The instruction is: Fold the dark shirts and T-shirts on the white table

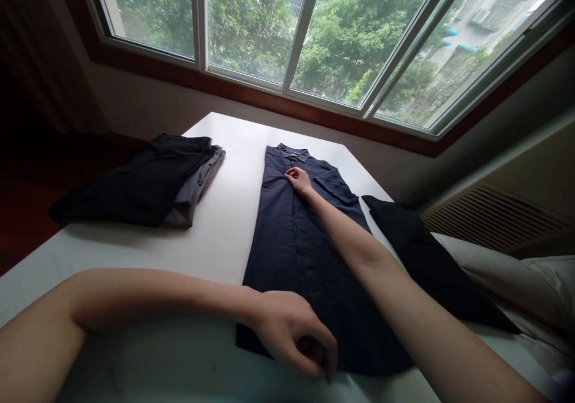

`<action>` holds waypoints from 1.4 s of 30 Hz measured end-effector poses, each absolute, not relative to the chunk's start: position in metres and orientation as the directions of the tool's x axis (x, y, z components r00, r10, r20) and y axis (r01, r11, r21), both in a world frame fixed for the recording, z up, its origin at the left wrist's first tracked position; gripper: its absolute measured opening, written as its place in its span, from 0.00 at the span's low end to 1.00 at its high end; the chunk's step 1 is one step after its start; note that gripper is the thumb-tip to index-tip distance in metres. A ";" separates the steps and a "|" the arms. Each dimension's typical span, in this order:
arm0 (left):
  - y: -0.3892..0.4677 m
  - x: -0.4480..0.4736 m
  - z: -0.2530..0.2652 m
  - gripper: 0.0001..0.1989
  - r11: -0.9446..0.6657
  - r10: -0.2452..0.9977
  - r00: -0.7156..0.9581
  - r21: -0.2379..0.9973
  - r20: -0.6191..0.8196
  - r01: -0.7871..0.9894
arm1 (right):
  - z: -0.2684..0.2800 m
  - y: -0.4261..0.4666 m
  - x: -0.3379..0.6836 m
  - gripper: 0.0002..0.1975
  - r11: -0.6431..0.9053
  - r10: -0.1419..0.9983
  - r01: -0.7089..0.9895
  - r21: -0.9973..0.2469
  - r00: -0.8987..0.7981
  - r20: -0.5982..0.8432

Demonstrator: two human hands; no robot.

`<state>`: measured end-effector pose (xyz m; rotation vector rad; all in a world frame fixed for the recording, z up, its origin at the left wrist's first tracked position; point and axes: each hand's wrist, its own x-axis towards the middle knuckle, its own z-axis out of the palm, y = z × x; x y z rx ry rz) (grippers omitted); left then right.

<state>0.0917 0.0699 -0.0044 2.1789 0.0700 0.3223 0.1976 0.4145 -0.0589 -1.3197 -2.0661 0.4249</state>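
Observation:
A dark navy button-up shirt (287,223) lies front up on the white table (233,181), its collar toward the window. One short sleeve shows on its right side; on the left the edge runs straight and no sleeve is visible. My right hand (299,180) pinches the shirt's front a little below the collar, thumb and forefinger together. Down at the hem, my left hand (296,334) is closed, with its fingers curled and the fingertips at the cloth's bottom edge. Its palm side is hidden from me.
To the left, a stack of folded black and grey clothes (130,181) sits at the table's edge. Black cloth (426,259) lies along the right edge, beside pale fabric (503,271). A window (287,38) and a slatted vent (494,217) stand beyond.

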 end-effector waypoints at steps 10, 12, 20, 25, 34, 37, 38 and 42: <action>0.070 0.090 -0.001 0.07 -0.420 0.198 0.964 0.904 0.174 -0.077 | -0.047 0.392 0.183 0.10 0.400 0.911 0.858 -0.322 -0.335 0.240; 0.072 0.091 -0.001 0.06 -0.264 0.211 0.960 0.956 0.185 -0.126 | -0.042 0.385 0.179 0.12 0.404 0.910 0.879 -0.251 -0.358 0.211; 0.091 0.092 -0.003 0.06 0.520 0.456 0.887 0.787 0.072 -0.331 | -0.027 0.380 0.172 0.18 0.449 0.886 0.893 0.035 -0.450 0.114; 0.099 0.092 -0.005 0.08 0.777 0.437 0.896 0.535 -0.079 -0.331 | -0.025 0.381 0.168 0.21 0.460 0.871 0.877 0.139 -0.476 0.120; 0.100 0.094 -0.008 0.09 0.796 0.435 0.896 0.503 -0.088 -0.337 | -0.027 0.381 0.181 0.21 0.408 0.892 0.903 0.136 -0.426 0.151; 0.100 0.094 -0.009 0.10 0.792 0.437 0.895 0.508 -0.086 -0.337 | -0.029 0.383 0.185 0.24 0.359 0.918 0.931 0.064 -0.365 0.155; 0.100 0.094 -0.009 0.10 0.791 0.437 0.896 0.510 -0.084 -0.338 | -0.029 0.385 0.188 0.25 0.358 0.920 0.933 0.042 -0.360 0.157; 0.101 0.095 -0.009 0.11 0.783 0.433 0.899 0.524 -0.073 -0.334 | -0.016 0.393 0.210 0.26 0.381 0.917 0.909 -0.168 -0.348 0.195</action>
